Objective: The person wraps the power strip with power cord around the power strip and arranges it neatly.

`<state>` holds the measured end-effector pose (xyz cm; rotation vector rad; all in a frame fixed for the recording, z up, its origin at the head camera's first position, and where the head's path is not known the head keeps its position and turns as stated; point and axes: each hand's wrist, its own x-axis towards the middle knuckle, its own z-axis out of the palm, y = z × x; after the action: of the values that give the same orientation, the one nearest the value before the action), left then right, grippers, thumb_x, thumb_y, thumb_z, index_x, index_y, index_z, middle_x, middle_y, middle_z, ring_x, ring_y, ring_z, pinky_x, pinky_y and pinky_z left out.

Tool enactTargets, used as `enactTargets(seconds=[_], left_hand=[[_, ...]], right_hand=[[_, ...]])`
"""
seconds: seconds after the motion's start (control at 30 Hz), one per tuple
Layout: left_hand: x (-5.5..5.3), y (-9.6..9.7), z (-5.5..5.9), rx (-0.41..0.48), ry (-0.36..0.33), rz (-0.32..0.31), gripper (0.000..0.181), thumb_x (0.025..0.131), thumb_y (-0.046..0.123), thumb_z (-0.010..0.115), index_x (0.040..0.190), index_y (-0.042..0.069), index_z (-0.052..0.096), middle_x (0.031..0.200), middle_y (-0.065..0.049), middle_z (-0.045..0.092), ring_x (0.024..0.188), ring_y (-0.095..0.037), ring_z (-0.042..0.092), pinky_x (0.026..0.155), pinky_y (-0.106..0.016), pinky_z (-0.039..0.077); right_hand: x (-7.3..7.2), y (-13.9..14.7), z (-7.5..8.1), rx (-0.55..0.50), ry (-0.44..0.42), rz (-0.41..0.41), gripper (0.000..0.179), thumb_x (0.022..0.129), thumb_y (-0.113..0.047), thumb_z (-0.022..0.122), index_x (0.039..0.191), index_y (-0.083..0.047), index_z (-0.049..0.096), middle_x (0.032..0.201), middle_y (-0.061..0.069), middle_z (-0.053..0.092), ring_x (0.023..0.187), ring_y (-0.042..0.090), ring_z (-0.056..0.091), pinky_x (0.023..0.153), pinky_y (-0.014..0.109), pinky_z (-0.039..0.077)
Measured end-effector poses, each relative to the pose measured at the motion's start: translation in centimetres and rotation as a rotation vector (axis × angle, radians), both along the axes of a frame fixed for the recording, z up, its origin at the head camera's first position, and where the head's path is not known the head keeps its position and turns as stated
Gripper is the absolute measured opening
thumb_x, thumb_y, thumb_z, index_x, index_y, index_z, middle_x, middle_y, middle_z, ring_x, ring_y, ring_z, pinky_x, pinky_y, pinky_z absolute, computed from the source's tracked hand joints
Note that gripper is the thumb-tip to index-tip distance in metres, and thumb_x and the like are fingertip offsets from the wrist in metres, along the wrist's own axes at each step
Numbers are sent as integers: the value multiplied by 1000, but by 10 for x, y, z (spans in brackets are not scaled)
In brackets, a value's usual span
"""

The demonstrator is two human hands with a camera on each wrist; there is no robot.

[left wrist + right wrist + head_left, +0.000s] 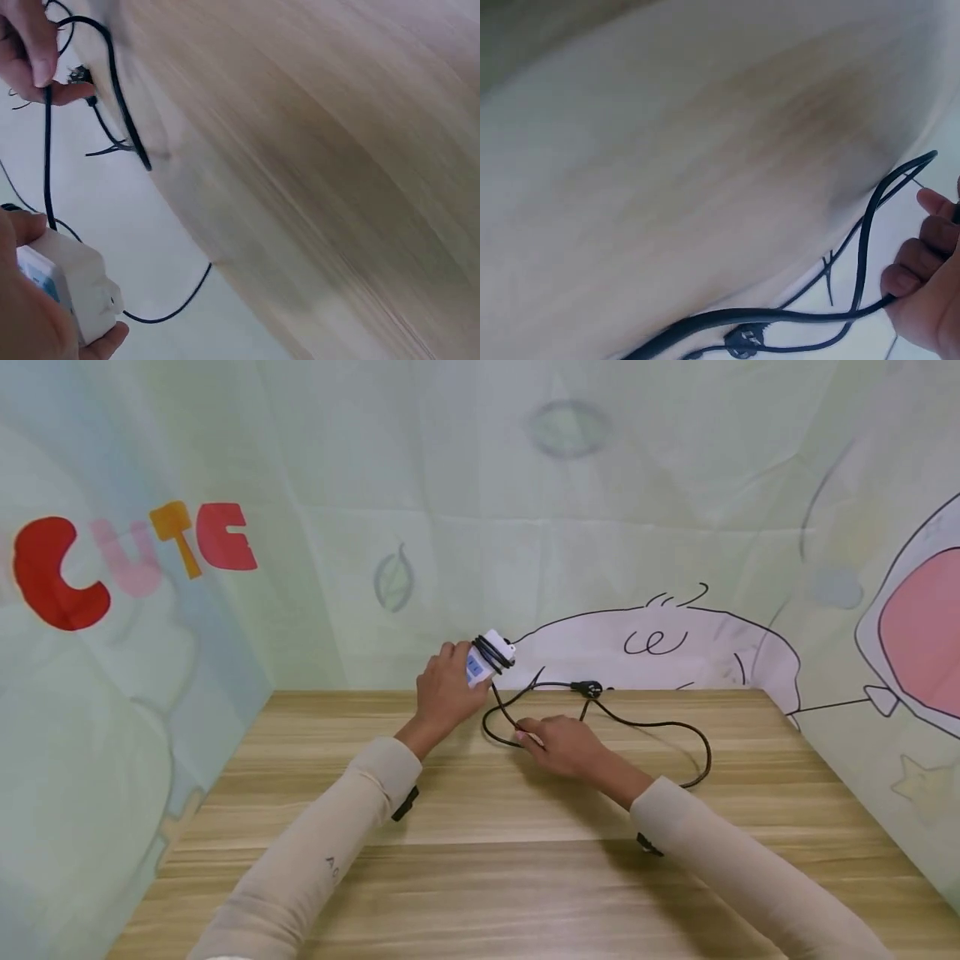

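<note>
My left hand (444,693) grips a white power strip (476,668) with blue socket faces, held tilted above the table's far edge. Several turns of black power cord (492,653) are wound around the strip's far end. My right hand (564,747) pinches the cord lower and to the right. Between the two hands a length of cord (48,157) runs nearly straight in the left wrist view. Beyond my right hand the loose cord (660,724) loops out to the right. Its black plug (590,689) lies near the back edge. In the right wrist view curled fingers (919,259) hold the cord.
A wood-grain table (480,893) spreads beneath both arms. Behind it and at the sides hangs a printed fabric backdrop (450,460), close to the table's back edge. Dark wrist-worn devices show under both sleeves (390,768).
</note>
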<state>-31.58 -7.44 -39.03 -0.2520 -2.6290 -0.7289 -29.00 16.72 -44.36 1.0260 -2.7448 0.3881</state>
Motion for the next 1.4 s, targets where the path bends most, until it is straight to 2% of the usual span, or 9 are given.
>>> enactTargets(seconds=[0.13,0.27,0.4,0.5,0.57,0.7,0.8,1.13,1.4], left_hand=[[4,-5,-8,-159,-33,2,60,97,29,78,150,6,62,130,-18,67,104,-40,69,79,-56,62],[7,-6,-13,-297,-69,-9,58,99,30,78,149,6,62,130,-18,67,105,-40,69,80,-54,63],[10,1,-11,-422,-67,-57,58,98,25,78,151,7,61,134,-15,66,107,-40,68,82,-54,62],[13,6,-7,-496,-38,-124,59,98,23,78,152,7,61,134,-14,67,106,-39,68,82,-53,63],[15,9,-6,-537,-15,-170,56,99,22,78,151,8,62,131,-13,68,104,-38,68,82,-52,63],[18,11,-7,-585,28,-262,50,97,19,78,145,10,65,128,-10,69,101,-37,68,84,-53,63],[21,11,-8,-585,53,-320,48,94,13,80,140,10,68,125,-9,71,97,-36,67,83,-53,62],[28,10,-3,-556,106,-408,44,88,8,79,130,6,71,119,-9,74,97,-33,66,82,-49,62],[32,6,-2,-527,152,-488,55,91,15,85,144,6,70,131,-9,77,104,-33,70,85,-48,63]], right_hand=[[6,-3,8,63,211,60,36,113,-39,66,106,-9,84,85,10,81,78,30,76,77,49,63],[1,0,17,121,507,186,38,106,-40,77,77,-15,74,67,0,66,65,22,57,69,39,52],[-9,0,35,197,805,379,42,99,-41,82,68,-17,67,64,-2,61,68,23,51,71,37,47],[-15,0,53,251,936,506,44,99,-41,80,65,-17,65,64,-3,61,72,24,51,74,38,46],[-19,-1,63,279,973,573,39,99,-40,80,68,-17,68,67,-3,65,76,24,53,76,38,46],[-27,-2,77,333,960,665,29,101,-36,76,81,-15,73,77,0,71,83,25,56,78,38,44],[-34,-3,84,369,911,687,27,105,-35,73,90,-13,71,85,1,71,87,26,53,80,39,42],[-56,0,96,348,805,646,33,114,-38,65,97,-10,64,83,2,57,86,24,42,77,40,40],[-65,4,93,338,590,566,49,124,-38,29,103,-10,62,92,4,59,92,25,45,84,42,43]])
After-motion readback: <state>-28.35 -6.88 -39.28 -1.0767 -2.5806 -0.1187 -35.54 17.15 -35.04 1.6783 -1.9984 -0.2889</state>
